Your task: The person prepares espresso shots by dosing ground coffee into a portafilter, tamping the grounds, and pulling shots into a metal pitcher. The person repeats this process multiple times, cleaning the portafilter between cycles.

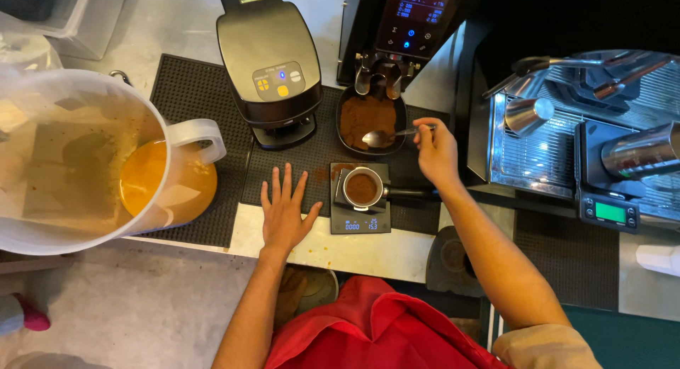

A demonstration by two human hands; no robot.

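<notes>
While our right hand (437,153) pinches the handle of a small metal spoon (386,136) in closed fingers, its bowl hovers over the round black dish of ground coffee (368,118) under the black grinder with the lit screen (414,22). Our left hand (285,212) lies flat on the table, fingers spread and holding nothing, half on the black ribbed rubber mat (191,100) and half on the pale table edge (354,252).

Just right of it, the steel portafilter basket (361,188) sits on the small black digital scale (360,199), already filled with brown grounds; the spoon looks empty, though the glare makes that uncertain. So we judge the dose nearly set, with only fine adjusting left, and tamping not yet done.

Room is tight: the scale stands near the table's front edge, the espresso machine's steel tray (538,156) crowds our right forearm, and the big clear plastic jug of orange liquid (85,156) sits well apart on the left.
</notes>
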